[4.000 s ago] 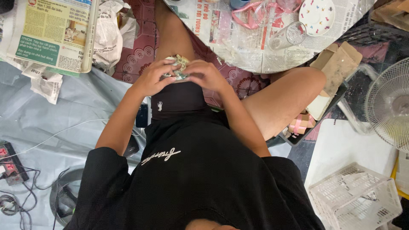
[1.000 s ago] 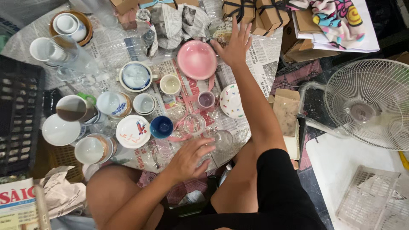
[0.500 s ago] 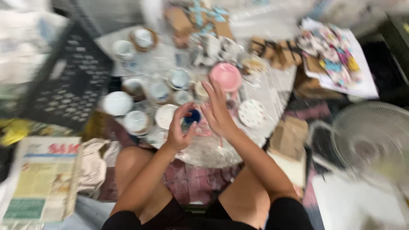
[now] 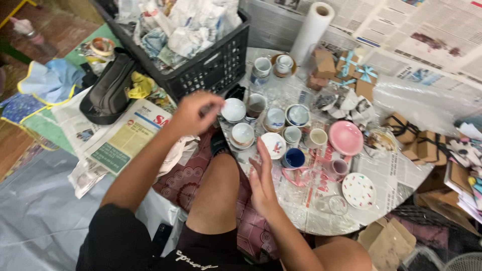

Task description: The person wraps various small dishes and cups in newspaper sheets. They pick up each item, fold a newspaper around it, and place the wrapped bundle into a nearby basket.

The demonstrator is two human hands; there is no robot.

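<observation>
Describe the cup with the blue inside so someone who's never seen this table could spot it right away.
Start at the round table covered in newspaper, and find the big pink bowl near its middle. Down and to the left of that bowl, just beyond the right hand, sits the blue cup. It is the only cup with a deep blue interior; its neighbours are white, cream or pink.

A low round bench [image 4: 321, 221], covered in newspaper, carries white cups [image 4: 242, 133], a pink bowl [image 4: 345, 137], a blue cup [image 4: 293, 157] and, near its front edge, a spotted plate [image 4: 358, 190] and glass [image 4: 335, 205].
</observation>
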